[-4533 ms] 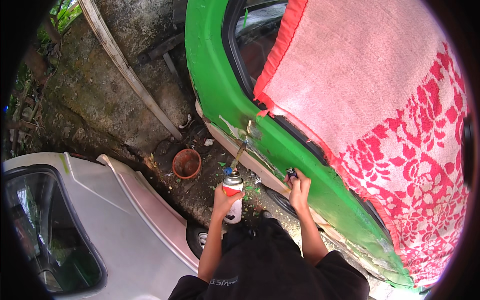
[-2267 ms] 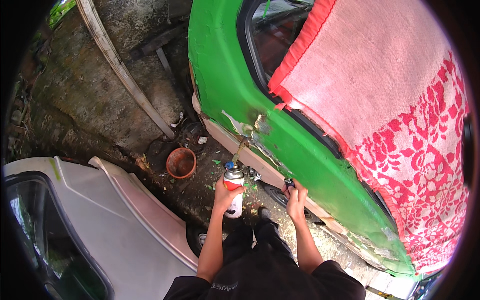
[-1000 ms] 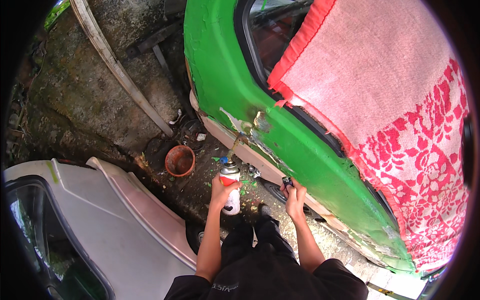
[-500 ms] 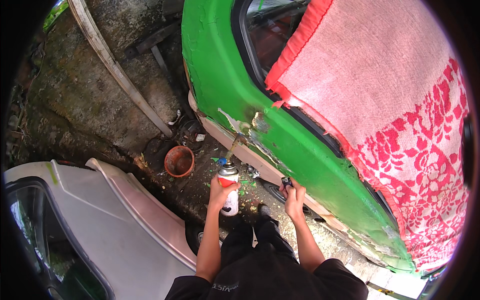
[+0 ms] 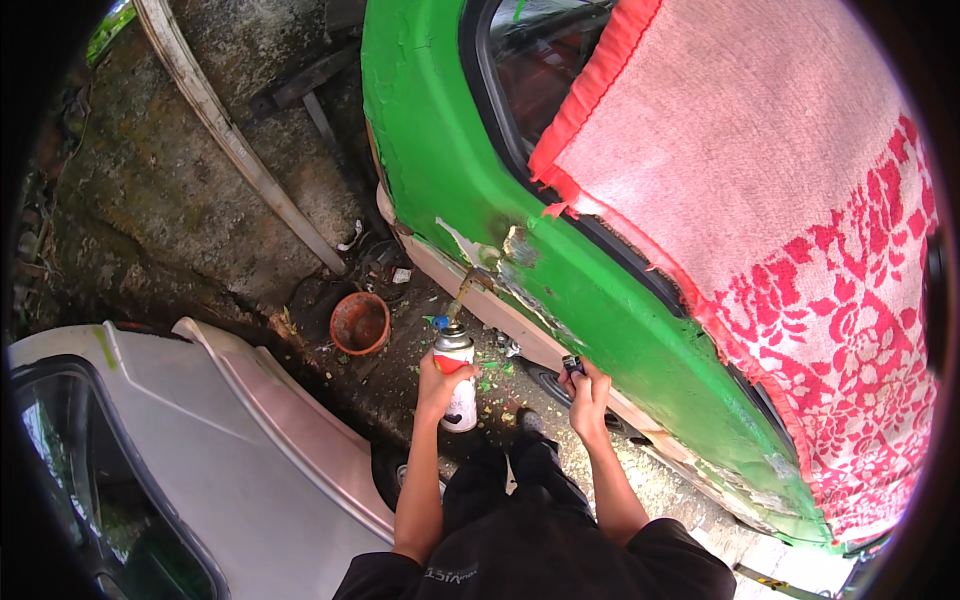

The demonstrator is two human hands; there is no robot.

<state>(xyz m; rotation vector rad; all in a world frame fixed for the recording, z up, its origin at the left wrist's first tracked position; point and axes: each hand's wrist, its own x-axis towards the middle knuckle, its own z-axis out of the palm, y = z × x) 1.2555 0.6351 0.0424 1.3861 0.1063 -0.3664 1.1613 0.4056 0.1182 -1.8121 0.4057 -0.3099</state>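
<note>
My left hand (image 5: pixel 438 385) grips a white gas canister (image 5: pixel 457 400) with a red band, topped by a blue valve and tarnished metal torch nozzle (image 5: pixel 461 295). The nozzle points at peeled, scorched patches (image 5: pixel 515 250) low on a green car body (image 5: pixel 430 130); whether it touches them I cannot tell, and I see no clear flame. My right hand (image 5: pixel 587 395) is closed on a small dark object (image 5: pixel 573 365), perhaps a lighter, held beside the car's lower side. A pink and red patterned blanket (image 5: pixel 740 140) is draped over the car's window.
A silver car (image 5: pixel 200 430) stands close on my left. A terracotta pot (image 5: pixel 360 340) sits on dirty ground among paint flakes and debris. A long pale strip (image 5: pixel 230 135) leans over stained concrete (image 5: pixel 140 200). My feet (image 5: pixel 530 425) are between the cars.
Compared with the oldest frame, my view has shifted and the canister and both hands appear slightly higher and further left. Over the last second almost nothing has moved.
</note>
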